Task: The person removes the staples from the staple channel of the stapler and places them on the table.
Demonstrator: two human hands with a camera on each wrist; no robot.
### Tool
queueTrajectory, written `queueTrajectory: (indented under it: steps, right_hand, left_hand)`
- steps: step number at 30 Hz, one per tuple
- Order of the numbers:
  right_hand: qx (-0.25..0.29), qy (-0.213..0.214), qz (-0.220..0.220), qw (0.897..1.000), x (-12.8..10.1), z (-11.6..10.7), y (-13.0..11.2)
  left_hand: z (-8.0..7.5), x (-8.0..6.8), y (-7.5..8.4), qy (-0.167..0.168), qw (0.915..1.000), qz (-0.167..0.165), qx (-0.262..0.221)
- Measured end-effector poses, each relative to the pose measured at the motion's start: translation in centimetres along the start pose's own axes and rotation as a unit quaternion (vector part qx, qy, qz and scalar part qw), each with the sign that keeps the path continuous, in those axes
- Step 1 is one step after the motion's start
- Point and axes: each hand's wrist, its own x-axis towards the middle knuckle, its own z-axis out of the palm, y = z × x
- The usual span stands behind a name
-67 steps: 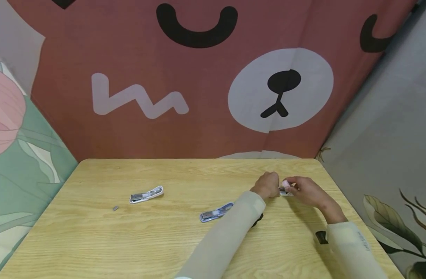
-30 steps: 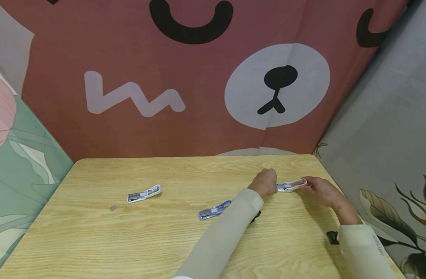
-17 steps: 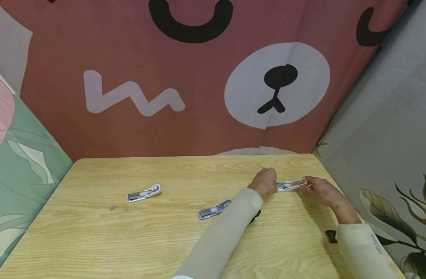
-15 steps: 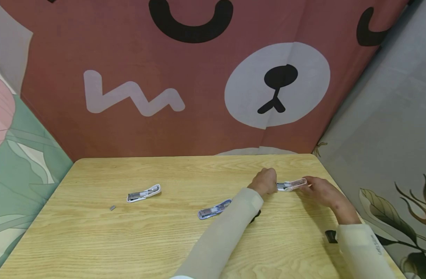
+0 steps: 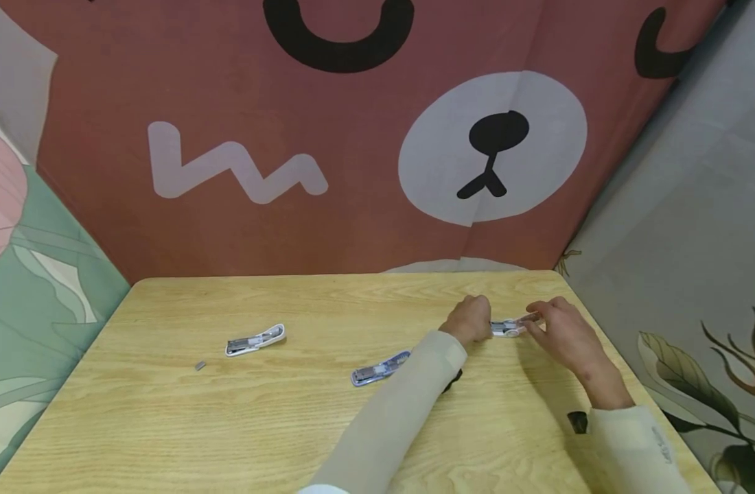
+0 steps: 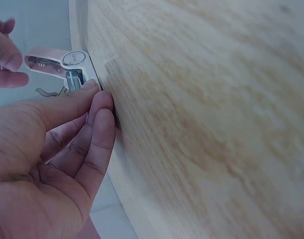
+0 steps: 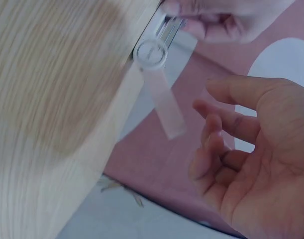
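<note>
- A wooden table [image 5: 167,425] with a pale, strongly grained top filled the lower half of the head view.
- A white stapler [image 5: 255,339] lay opened out flat on the table's left part, its metal channel showing.
- A small grey strip of staples [image 5: 200,366] lay just in front and to the left of it, apart from it.
- A blue stapler [image 5: 380,368] lay opened out near the table's middle.
- A reddish backdrop cloth [image 5: 353,171] printed with a cartoon bear face hung behind the table.
- A green cloth [image 5: 38,288] with leaf patterns hung at the left.
- A grey cloth [image 5: 680,226] with leaf prints hung at the right.
</note>
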Motion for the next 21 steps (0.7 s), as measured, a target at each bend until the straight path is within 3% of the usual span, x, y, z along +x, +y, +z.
queueTrajectory:
  steps: [8,21]
  right_hand:
    - [0.032,-0.072,0.024,0.997,0.6,1.8,-1.3]
    - [0.030,-0.076,0.036,0.996,1.1,2.1,-2.2]
  left_hand:
    - [0.0,0.1,0.2,-0.005,1.0000,-0.004,-0.001]
    - [0.0,0.2,0.4,-0.008,0.9997,-0.020,0.013]
